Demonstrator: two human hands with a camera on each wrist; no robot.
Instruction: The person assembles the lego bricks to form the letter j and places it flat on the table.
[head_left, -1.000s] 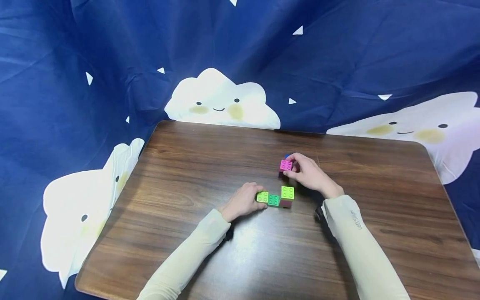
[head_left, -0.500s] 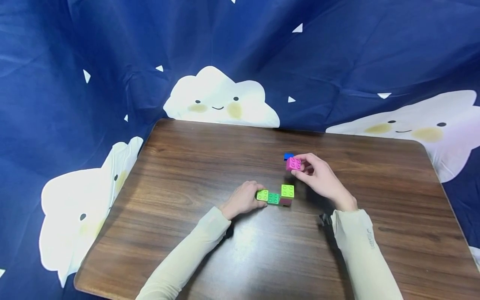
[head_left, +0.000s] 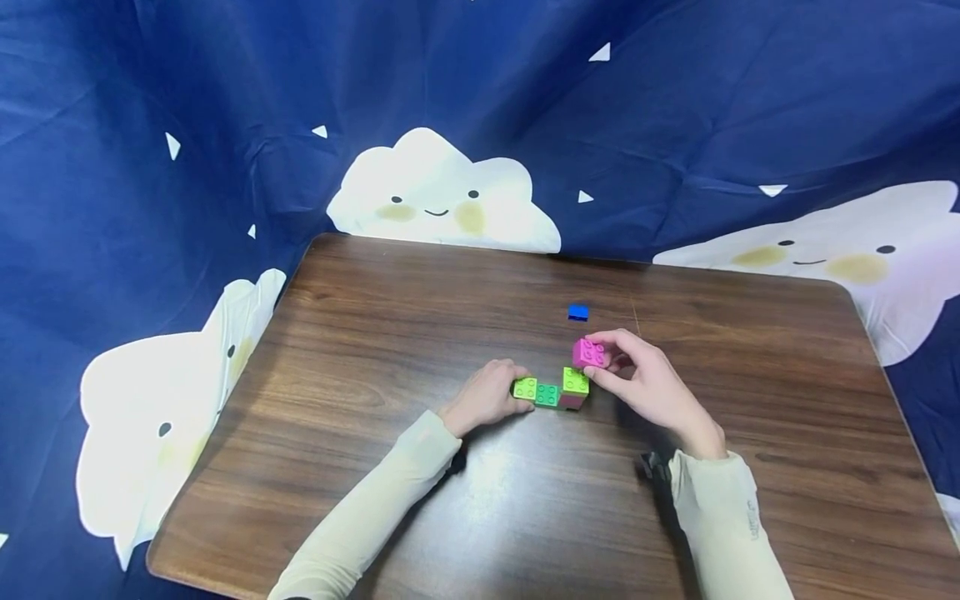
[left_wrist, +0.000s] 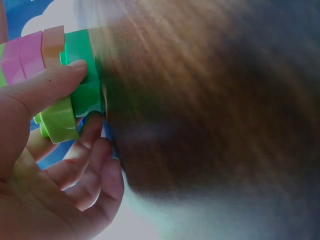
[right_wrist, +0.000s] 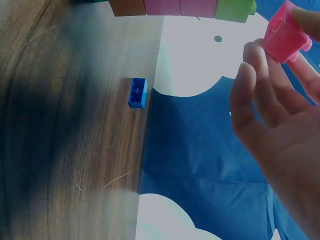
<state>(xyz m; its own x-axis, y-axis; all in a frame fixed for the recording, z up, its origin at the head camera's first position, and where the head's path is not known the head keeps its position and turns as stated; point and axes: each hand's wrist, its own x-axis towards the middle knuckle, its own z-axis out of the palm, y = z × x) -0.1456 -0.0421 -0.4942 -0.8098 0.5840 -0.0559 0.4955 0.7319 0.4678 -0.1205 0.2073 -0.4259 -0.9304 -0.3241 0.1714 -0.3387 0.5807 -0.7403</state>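
My left hand (head_left: 489, 395) grips the left end of a toy brick build, at a lime brick (head_left: 524, 388) joined to a green brick (head_left: 547, 394). In the left wrist view, the thumb lies across the green brick (left_wrist: 82, 47). At the build's right end rises a stack: a brown brick (left_wrist: 53, 46), pink bricks (left_wrist: 31, 52) and a lime top brick (head_left: 575, 381). A loose pink brick (head_left: 589, 353) is pinched between the thumb and fingers of my right hand (head_left: 651, 385), raised just behind and right of the stack, slightly tilted.
A blue brick (head_left: 578, 312) lies on its side farther back on the wooden table (head_left: 405, 317). Behind the table's far edge hangs a dark blue cloth (head_left: 450, 75) with white clouds.
My right hand has lifted the pink brick from beside the blue brick and brought it right, then nearer the stack. The blue brick is now uncovered. The left hand stays put.
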